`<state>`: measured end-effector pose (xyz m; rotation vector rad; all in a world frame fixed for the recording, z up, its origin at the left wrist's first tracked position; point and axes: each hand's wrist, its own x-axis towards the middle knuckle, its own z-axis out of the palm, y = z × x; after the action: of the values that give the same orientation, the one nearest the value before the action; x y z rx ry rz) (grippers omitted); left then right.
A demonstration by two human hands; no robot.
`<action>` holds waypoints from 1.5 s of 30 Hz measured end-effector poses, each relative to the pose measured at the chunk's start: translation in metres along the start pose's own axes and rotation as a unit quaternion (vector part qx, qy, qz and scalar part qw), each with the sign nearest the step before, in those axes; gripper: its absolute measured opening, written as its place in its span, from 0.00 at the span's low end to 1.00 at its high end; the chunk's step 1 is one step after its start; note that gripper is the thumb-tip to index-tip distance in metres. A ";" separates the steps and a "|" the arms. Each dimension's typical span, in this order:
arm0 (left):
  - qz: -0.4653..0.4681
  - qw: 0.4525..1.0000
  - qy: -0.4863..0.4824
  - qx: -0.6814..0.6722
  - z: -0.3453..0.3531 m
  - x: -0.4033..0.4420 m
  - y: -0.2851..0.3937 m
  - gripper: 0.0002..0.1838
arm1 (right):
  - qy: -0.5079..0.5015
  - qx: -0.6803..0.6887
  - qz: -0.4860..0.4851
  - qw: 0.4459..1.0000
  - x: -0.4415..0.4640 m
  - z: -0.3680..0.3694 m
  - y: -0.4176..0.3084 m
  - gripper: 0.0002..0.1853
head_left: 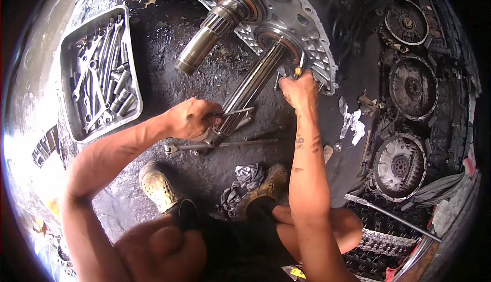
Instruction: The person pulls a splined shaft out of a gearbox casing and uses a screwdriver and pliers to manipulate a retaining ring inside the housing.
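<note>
Silver metal, a thin strip, juts from the curled left hand and crosses the lower end of a long shaft; what else the fingers enclose is hidden. The right hand is closed too, apparently around a tool it mostly covers, with a brass-coloured piece showing at the knuckles, beside the shaft's base. That shaft slants out of a ribbed metal housing toward the person.

Smudges on the forearms suggest grease; slick fingers could let either grip slide, and a skidding tool might score the shaft or drive knuckles into the housing's ribbed edge. A shorter, thicker shaft rises alongside and would hamper reaching in from the left.

On the dark, wet-looking floor, a long wrench lies just below the shaft's end, and a crumpled cloth sits between the shoes, where it could catch a foot. Farther out, a tray holds spanners and sockets; round plates line the right side.
</note>
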<state>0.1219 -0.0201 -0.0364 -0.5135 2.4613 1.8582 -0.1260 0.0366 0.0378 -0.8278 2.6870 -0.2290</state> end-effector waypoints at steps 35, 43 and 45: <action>-0.063 0.996 0.029 -0.052 -0.016 0.033 0.023 0.18 | -0.209 0.201 -0.053 0.956 0.023 -0.018 0.018 0.15; -0.075 0.979 0.133 -0.135 -0.018 0.043 0.019 0.19 | -0.177 0.192 -0.164 0.951 0.029 0.020 0.060 0.14; -0.090 0.946 0.194 -0.244 -0.012 0.050 0.031 0.22 | -0.207 0.227 -0.163 0.938 0.025 0.023 0.066 0.12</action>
<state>0.0690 -0.0367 -0.0144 -1.1793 2.0161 2.4800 -0.1716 0.0748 -0.0058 -1.0275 1.9848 -0.6447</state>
